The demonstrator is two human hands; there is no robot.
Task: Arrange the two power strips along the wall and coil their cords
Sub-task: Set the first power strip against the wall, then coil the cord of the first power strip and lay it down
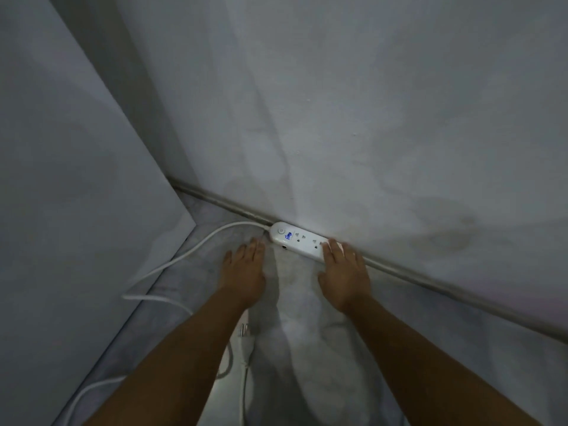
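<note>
Grey floor by white wall: white plastic power strip flush along it; right hand flat, pressing right end square; left hand flat, empty.

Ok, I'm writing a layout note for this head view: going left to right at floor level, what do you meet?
Grey panel → white cord → left hand → power strip → right hand, its fingers on the strip's end. The plug shares the left arm's span, so it is left out.
</note>
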